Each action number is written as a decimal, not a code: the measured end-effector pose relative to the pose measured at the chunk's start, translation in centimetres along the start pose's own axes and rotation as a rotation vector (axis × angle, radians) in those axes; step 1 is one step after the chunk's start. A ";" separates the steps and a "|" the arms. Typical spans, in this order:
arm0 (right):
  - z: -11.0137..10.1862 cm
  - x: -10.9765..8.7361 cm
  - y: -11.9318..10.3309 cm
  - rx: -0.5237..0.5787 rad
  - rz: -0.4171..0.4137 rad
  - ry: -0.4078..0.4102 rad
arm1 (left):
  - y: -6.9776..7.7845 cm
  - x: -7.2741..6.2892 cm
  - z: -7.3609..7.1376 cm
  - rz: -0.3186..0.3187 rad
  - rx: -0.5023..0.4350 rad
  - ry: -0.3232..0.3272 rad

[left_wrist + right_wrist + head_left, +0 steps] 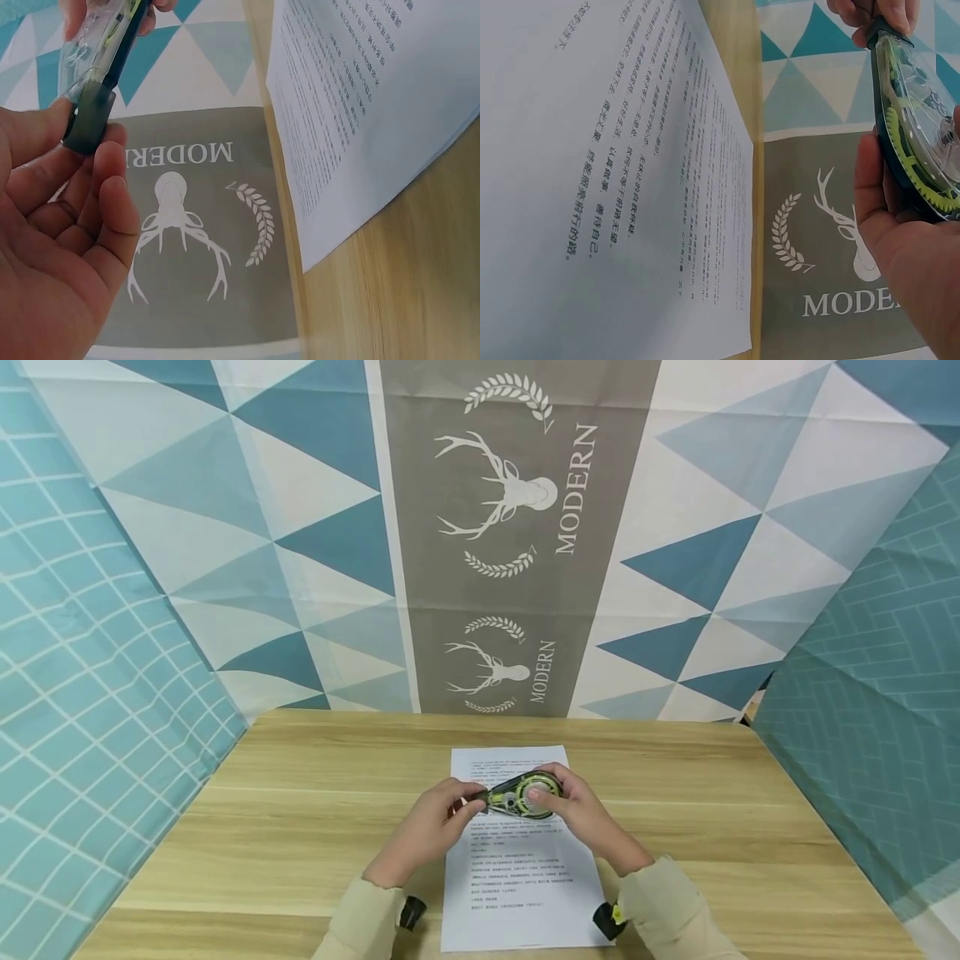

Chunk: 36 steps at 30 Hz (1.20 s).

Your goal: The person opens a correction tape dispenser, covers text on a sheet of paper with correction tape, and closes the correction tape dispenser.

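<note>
Both hands hold a correction tape (pixel 517 795) above a printed sheet of paper (pixel 517 877). Its clear case shows green gears inside, and a dark cap covers its narrow end. The left hand (pixel 433 827) pinches that dark cap (pixel 90 116) between thumb and fingers. Around the wide, round end, the right hand (pixel 588 814) grips the body, thumb on the clear face and fingers behind. In the right wrist view the green gear edge (pixel 904 154) shows through the case. Whether the cap is seated fully on the tip cannot be told.
The paper lies lengthwise on a wood-grain table (pixel 315 827), its lines of print running across. Behind the table hangs a patterned backdrop (pixel 510 568) with deer heads and triangles. Teal tiled sheets (pixel 82 593) stand at the sides.
</note>
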State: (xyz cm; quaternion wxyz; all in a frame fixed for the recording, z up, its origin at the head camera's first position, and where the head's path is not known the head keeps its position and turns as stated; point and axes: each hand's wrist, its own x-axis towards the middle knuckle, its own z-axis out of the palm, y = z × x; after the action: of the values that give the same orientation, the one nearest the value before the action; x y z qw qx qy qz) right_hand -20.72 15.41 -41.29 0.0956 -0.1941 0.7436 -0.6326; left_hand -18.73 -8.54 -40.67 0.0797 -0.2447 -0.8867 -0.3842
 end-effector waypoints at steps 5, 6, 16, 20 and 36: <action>-0.3 -0.3 0.0 -0.005 0.015 0.031 | 0.0 -0.2 -0.4 -0.041 -0.016 0.035; -0.4 -0.3 -0.1 -0.002 0.011 0.026 | 0.0 -0.2 -0.5 -0.047 -0.021 0.041; -0.5 -0.4 0.0 0.029 0.017 0.041 | -0.9 -0.6 -1.0 -0.118 -0.004 0.040; -0.7 -0.7 0.0 0.049 0.025 0.053 | -1.4 -0.9 -1.3 -0.140 -0.006 0.045; -2.4 -1.5 1.1 0.061 0.050 0.095 | -3.7 -2.2 -3.2 -0.282 0.025 0.039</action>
State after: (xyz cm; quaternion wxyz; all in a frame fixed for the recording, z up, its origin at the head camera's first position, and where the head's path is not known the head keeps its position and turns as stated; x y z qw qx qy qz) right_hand -20.50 18.28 -42.09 0.0819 -0.1420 0.7323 -0.6610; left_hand -18.77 -13.85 -41.51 0.0451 -0.1094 -0.9153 -0.3850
